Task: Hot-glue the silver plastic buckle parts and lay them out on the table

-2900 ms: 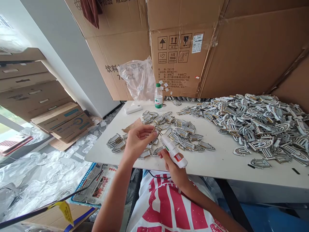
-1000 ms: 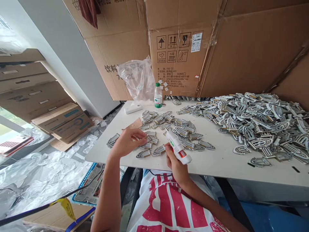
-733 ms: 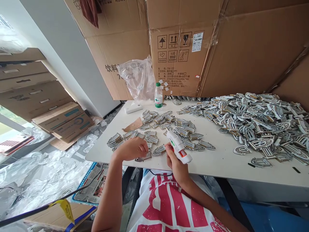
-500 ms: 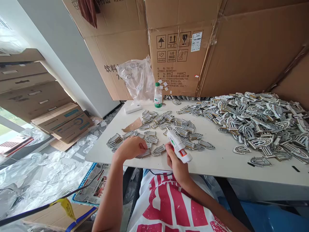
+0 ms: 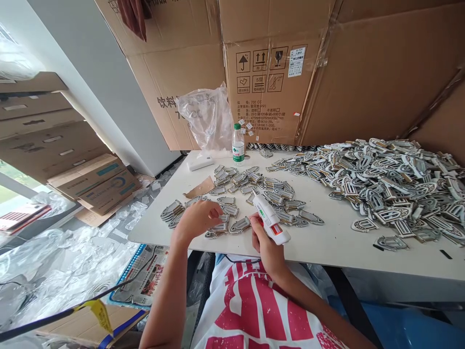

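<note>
Below us, the near edge of a white table [image 5: 327, 252] runs across in front of our printed shirt [image 5: 250, 305]. Our right hand [image 5: 267, 247] has its fingers closed around the handle of a white glue gun [image 5: 264, 213], its nozzle slanting up and away over the table.

To its left, our left hand [image 5: 198, 218] is low over the small metal-edged pieces [image 5: 240, 224], fingers curled; whether the tips are apart or pinching one, we cannot tell. A moment ago this hand was up at the nozzle with a piece between the fingers; now it has come down and away, so hand and nozzle are well apart and we see no piece at the tip.

Around and beyond our hands, more of these pieces lie flat or overlapping, with a scrap of brown paper [image 5: 199, 188] beside them. Off to our right, a large heap [image 5: 381, 184] of similar pieces spreads toward the back.

Farther off, a white device [image 5: 200, 164] lies near an upright green-capped bottle [image 5: 238, 150]. Behind them, a clear plastic bag [image 5: 209, 116] slumps against the tall cardboard [image 5: 272, 29].
</note>
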`<state>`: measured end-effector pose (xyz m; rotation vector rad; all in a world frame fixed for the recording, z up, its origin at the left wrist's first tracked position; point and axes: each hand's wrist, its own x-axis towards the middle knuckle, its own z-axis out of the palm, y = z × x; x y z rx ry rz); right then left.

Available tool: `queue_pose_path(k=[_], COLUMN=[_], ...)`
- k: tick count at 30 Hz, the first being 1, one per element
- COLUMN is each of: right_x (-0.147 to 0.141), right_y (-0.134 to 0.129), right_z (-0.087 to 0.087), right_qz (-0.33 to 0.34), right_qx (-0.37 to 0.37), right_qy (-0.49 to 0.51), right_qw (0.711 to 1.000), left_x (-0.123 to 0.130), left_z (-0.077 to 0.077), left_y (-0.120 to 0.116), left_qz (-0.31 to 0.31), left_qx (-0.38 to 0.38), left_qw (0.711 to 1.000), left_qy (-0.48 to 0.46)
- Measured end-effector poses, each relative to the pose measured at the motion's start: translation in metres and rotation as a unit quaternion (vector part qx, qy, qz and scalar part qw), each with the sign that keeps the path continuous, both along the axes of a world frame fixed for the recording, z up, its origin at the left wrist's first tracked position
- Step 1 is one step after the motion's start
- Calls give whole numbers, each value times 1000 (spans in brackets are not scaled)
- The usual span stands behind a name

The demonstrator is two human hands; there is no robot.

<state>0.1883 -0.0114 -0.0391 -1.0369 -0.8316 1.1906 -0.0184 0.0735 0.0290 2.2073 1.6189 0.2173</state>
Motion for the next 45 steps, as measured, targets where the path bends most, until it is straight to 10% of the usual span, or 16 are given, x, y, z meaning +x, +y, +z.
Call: queue_pose_path(k=[10,22,38,45], right_x=[-1,0,-4,-5], right_y=[-1,0,-1,-1], right_z=[7,9,9,-2], right_qz=[4,2,3,17], right_qx=[2,4,-3,-14], right_qy=[-8,-13,-24,-32], right_qw=[1000,1000,1000,999], left_x=[-15,-2,-9,6], left_z=[-13,-34,-31,-19], left_y=[42,109,102,51], left_qz=[101,62,76,127], left_qx=[115,73,94,84], left_qw=[988,993,988,924], left_qy=[-5,62,-93,-350])
